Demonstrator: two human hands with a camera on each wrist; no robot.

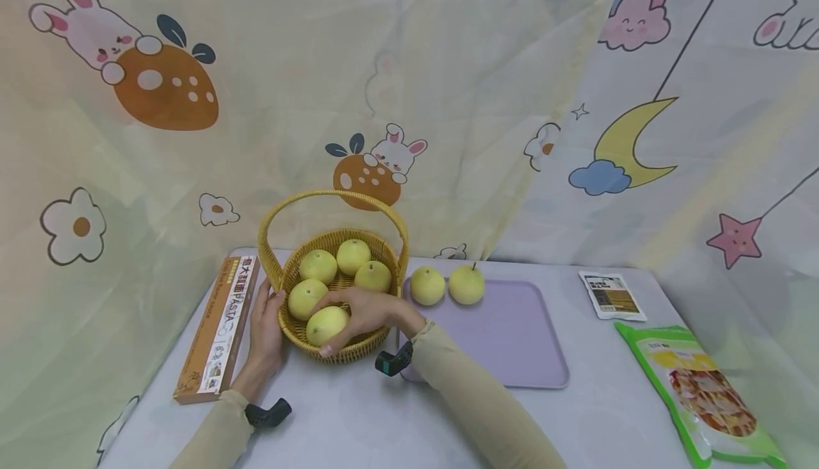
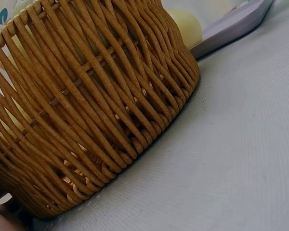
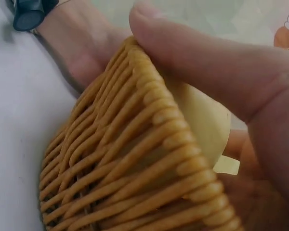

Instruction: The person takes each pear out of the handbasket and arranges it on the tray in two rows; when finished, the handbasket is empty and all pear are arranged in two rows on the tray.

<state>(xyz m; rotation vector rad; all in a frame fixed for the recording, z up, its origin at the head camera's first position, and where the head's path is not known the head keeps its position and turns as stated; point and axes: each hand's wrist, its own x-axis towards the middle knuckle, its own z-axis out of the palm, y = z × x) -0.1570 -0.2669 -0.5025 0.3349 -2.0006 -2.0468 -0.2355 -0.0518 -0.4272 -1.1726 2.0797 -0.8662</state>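
Observation:
A yellow wicker basket (image 1: 377, 344) with a tall arched handle holds several round yellow-green pears. Reaching in over its right side, my right hand (image 1: 365, 310) grips the nearest pear (image 1: 327, 326), thumb on the near side and fingers across the far side. In the right wrist view the thumb (image 3: 192, 57) passes over the woven rim, and part of the pear (image 3: 202, 120) shows beneath it. My left hand (image 1: 265, 330) rests along the basket's left side, fingers extended against the wicker. The left wrist view shows mostly basket wall (image 2: 86, 96).
Right of the basket lies a lilac tray (image 1: 512, 334) with two pears (image 1: 466, 285) at its back left. A long pasta box (image 1: 214, 334) lies left of my left hand. A small white packet (image 1: 612, 295) and a green food bag (image 1: 704, 398) lie farther right. A printed curtain hangs behind.

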